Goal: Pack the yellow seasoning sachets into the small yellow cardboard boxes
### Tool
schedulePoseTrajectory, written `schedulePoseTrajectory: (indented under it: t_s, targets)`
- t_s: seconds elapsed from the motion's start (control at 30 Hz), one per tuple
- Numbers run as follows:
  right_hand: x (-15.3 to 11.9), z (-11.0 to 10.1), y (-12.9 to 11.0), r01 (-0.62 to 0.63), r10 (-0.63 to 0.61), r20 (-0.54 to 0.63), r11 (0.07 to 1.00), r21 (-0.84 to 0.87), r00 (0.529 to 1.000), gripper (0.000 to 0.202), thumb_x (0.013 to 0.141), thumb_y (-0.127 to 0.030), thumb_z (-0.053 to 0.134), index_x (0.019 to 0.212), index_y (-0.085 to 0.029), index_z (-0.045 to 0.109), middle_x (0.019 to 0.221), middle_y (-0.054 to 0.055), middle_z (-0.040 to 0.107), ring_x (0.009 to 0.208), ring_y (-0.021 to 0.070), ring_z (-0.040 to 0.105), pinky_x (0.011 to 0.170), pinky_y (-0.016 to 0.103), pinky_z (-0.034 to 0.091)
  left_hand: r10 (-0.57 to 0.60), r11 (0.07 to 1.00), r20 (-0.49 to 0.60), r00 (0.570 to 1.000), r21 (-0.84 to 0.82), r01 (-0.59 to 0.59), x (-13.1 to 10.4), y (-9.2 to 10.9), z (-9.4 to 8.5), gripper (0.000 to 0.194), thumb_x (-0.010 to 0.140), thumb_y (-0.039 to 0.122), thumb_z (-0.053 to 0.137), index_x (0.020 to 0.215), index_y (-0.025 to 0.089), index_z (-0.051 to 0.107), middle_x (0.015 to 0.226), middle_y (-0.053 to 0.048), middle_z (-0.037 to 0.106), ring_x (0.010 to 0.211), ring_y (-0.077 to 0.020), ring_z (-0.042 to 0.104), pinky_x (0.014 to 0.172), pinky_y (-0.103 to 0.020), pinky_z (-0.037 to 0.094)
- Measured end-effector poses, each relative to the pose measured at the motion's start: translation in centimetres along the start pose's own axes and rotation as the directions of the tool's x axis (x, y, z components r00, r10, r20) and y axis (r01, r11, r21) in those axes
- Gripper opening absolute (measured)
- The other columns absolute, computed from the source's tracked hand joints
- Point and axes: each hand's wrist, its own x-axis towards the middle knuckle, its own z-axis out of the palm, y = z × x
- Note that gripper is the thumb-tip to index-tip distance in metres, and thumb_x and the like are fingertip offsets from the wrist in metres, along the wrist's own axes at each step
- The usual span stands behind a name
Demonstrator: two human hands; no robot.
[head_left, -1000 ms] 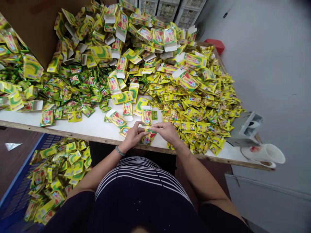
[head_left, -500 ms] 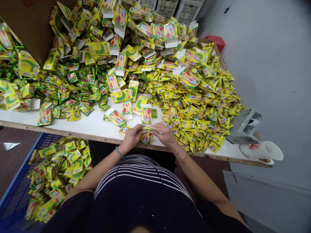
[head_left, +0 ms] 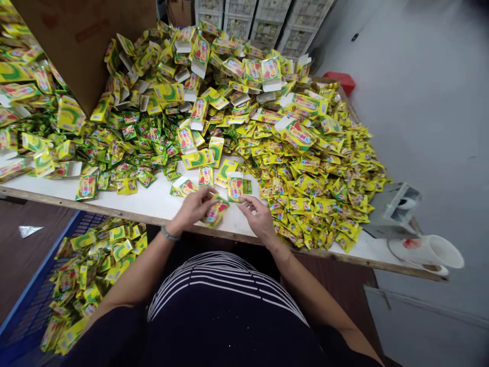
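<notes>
Near the front edge of the white table (head_left: 153, 204), my left hand (head_left: 194, 206) grips a small yellow-green box (head_left: 216, 211) between thumb and fingers. My right hand (head_left: 257, 216) is to its right, its fingertips at the lower edge of an upright-lying carton (head_left: 235, 187) with a white open flap. Its thumb and fingers are curled close together; whether they pinch the carton is unclear. More cartons lie just beyond, among them a yellow one (head_left: 226, 172). Yellow packets (head_left: 309, 206) are heaped beside my right hand, and green packets (head_left: 130, 153) lie beyond my left.
A blue crate (head_left: 28, 306) of filled boxes stands below at the left. Behind the heaps are a brown cardboard box (head_left: 84, 46) and white crates (head_left: 267, 23). At the right table end are a grey dispenser (head_left: 393, 211) and a white cup (head_left: 424, 251).
My left hand has moved left with the small box. My right hand has let go of that box and is now apart from it, by the flapped carton. The view has shifted slightly.
</notes>
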Motion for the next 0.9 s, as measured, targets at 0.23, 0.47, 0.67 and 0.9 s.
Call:
schedulePoseTrajectory:
  t_s: [0.23,0.47,0.67,0.9]
  targets:
    - [1.5,2.4,1.4,-0.095,0.09,-0.053,0.989,-0.112,0.995,0.031,0.087,-0.041,0.058,0.103,-0.017,0.071,0.098,0.011,0.074,0.078,0.021,0.066,0.073,0.034,0.054,-0.026,0.755,0.386,0.922,0.612,-0.234,1.3,0.0,-2.3,0.073,0.063,0.033,0.086,0.128,0.016,0.056,0.111,-0.015,0.069,0.105,-0.0316,0.059,0.085,-0.036,0.046]
    - [2.2,1.8,2.5,-0.062,0.023,-0.146,0.962,-0.265,0.989,0.031,0.09,-0.037,0.054,0.104,-0.015,0.07,0.103,0.014,0.073,0.089,0.026,0.066,0.078,0.038,0.053,-0.094,0.631,0.5,0.861,0.699,-0.337,1.2,0.7,-0.8,0.077,0.064,0.038,0.08,0.132,0.014,0.054,0.108,-0.017,0.068,0.106,-0.0353,0.056,0.09,-0.043,0.042]
    - [4.6,2.9,2.2,-0.032,-0.079,-0.199,0.864,-0.503,0.977,0.043,0.091,-0.041,0.055,0.123,-0.014,0.062,0.118,0.018,0.069,0.11,0.0314,0.059,0.1,0.047,0.042,0.021,0.563,0.48,0.877,0.719,-0.407,0.0,0.3,-0.3,0.083,0.073,0.024,0.064,0.151,0.019,0.038,0.11,-0.016,0.061,0.101,-0.0317,0.057,0.092,-0.045,0.039]
    - [3.6,4.5,0.4,-0.049,0.044,-0.023,0.84,-0.54,0.999,0.066,0.086,-0.037,0.063,0.143,-0.01,0.045,0.125,0.02,0.065,0.11,0.0332,0.06,0.095,0.045,0.046,0.107,0.598,0.246,0.963,0.758,-0.26,-2.4,1.0,-3.9,0.073,0.083,0.027,0.053,0.153,0.02,0.034,0.129,-0.019,0.051,0.114,-0.0314,0.052,0.097,-0.042,0.043]
